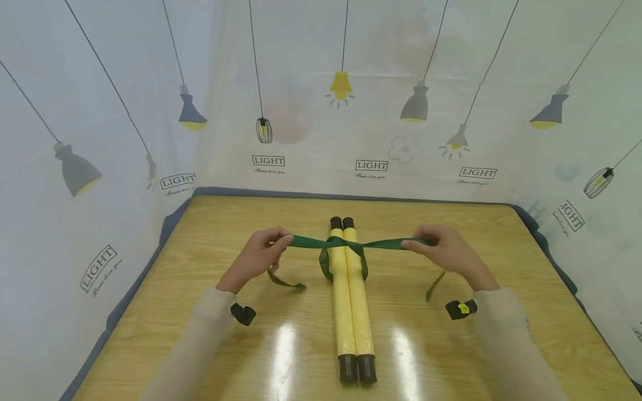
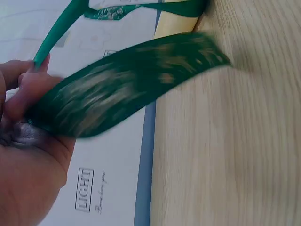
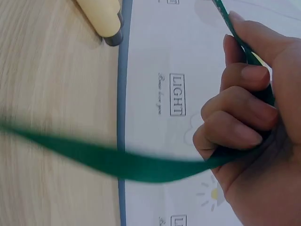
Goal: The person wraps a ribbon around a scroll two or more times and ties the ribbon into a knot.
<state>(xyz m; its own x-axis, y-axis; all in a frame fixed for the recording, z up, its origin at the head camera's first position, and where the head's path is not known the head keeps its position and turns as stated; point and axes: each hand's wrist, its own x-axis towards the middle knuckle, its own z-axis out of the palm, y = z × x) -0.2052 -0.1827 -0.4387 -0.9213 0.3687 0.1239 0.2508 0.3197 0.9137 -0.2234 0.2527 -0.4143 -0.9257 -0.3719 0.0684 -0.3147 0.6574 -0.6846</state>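
Observation:
Two pale yellow rods with dark end caps lie side by side on the table. A green ribbon loops round them near their far ends and crosses over itself on top. To the left, my left hand pinches one end of the ribbon between thumb and fingers. On the other side my right hand grips the opposite end, its fingers curled over it in the right wrist view. Between the hands the ribbon runs nearly straight. A loose tail with pale gold print hangs from the left hand, and another tail from the right.
The wooden table has a blue-grey edge at the back. Behind it and at both sides hangs a white sheet printed with lamps and the word LIGHT. Black straps sit at both wrists.

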